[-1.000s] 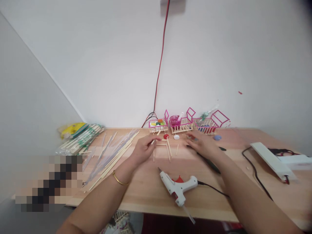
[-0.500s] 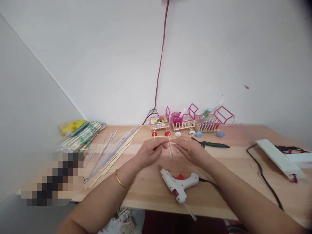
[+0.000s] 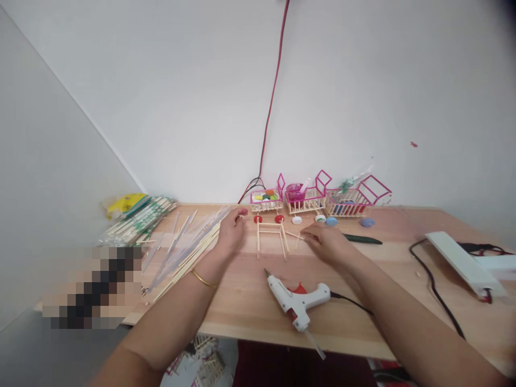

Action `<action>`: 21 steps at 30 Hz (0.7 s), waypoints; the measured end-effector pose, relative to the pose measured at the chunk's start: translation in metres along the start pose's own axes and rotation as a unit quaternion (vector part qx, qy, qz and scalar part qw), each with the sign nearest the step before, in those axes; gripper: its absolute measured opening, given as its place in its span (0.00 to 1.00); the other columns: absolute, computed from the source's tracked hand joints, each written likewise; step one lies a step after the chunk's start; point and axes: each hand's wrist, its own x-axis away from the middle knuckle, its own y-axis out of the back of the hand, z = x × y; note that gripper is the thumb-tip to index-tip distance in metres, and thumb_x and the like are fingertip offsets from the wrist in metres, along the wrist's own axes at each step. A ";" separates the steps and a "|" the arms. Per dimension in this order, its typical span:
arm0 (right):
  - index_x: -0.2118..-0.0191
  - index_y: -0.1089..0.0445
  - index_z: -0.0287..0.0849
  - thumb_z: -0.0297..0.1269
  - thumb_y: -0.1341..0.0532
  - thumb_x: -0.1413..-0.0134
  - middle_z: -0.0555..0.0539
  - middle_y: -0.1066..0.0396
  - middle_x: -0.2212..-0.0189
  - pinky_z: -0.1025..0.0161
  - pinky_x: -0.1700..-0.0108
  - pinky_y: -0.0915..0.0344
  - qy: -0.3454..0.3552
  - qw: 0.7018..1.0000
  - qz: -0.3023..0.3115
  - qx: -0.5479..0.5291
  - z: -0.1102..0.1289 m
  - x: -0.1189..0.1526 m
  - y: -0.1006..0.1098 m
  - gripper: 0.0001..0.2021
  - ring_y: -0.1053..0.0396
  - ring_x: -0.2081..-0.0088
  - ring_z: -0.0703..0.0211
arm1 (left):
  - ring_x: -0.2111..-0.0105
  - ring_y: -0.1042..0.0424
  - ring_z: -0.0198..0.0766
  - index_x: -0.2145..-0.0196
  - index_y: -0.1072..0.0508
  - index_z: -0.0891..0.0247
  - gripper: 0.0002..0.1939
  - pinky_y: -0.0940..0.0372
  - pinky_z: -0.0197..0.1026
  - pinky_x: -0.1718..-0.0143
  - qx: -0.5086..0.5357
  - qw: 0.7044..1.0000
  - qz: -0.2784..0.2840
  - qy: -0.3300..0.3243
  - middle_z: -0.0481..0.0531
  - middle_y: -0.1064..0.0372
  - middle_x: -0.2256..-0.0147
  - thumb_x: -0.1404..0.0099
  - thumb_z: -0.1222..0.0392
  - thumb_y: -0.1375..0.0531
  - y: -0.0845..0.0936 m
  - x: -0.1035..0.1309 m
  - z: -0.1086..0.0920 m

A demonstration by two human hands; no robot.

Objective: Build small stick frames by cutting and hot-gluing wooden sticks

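The right hand (image 3: 325, 244) pinches a thin little stick (image 3: 295, 235) in its fingers, and the stick points at a small wooden frame (image 3: 270, 231) on the desk (image 3: 237, 303), between the two hands. The left hand (image 3: 231, 234) is near the long sticks (image 3: 200, 248) with its fingers bent in, but I cannot tell if they hold anything. A white glue gun (image 3: 296, 307) lies on the near side of the frame.

The left forearm (image 3: 173, 317) stretches forward left of the glue gun (image 3: 298, 305), the right forearm (image 3: 407, 306) right of it, both bare. Beyond the gun, the left hand (image 3: 233, 232) curls loosely; the right hand (image 3: 325, 243), back upward, has its fingers (image 3: 311, 231) pinched.
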 end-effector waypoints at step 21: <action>0.71 0.36 0.41 0.36 0.50 0.44 0.45 0.31 0.72 0.65 0.70 0.46 -0.045 0.999 0.012 -0.008 0.006 -0.001 -0.001 0.09 0.35 0.70 0.58 | 0.61 0.32 0.36 0.62 0.29 0.63 0.09 0.35 0.38 0.62 -0.016 0.992 0.042 -0.118 0.53 0.31 0.62 0.38 0.62 0.48 -0.003 0.007 -0.004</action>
